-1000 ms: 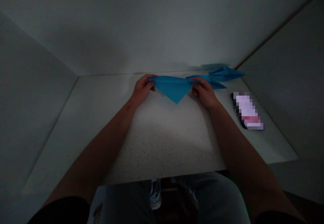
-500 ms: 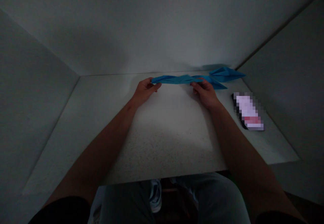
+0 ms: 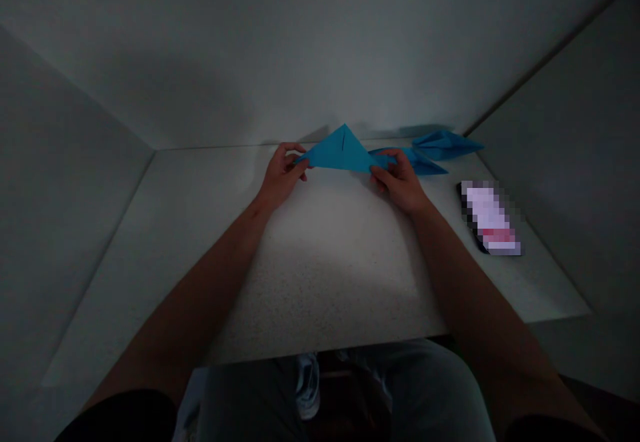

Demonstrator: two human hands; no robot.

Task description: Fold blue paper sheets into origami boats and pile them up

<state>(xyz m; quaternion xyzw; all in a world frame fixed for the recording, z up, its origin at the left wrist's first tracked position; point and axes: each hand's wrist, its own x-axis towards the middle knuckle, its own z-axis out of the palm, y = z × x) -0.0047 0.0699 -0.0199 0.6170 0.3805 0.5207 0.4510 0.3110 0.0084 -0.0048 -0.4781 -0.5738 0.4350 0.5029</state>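
I saw left hand (image 3: 281, 175) and right hand (image 3: 403, 181) pinching opposite ends of blue paper (image 3: 340, 156) | risk, I judged: tear at its dark line (image 3: 343, 139) (slit? crease? unclear) from outward pull

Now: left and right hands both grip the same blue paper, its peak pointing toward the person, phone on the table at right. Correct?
One error: the peak of the blue paper points away from the person, per the head view. Left hand and right hand both grip it; the phone is on the table at right.
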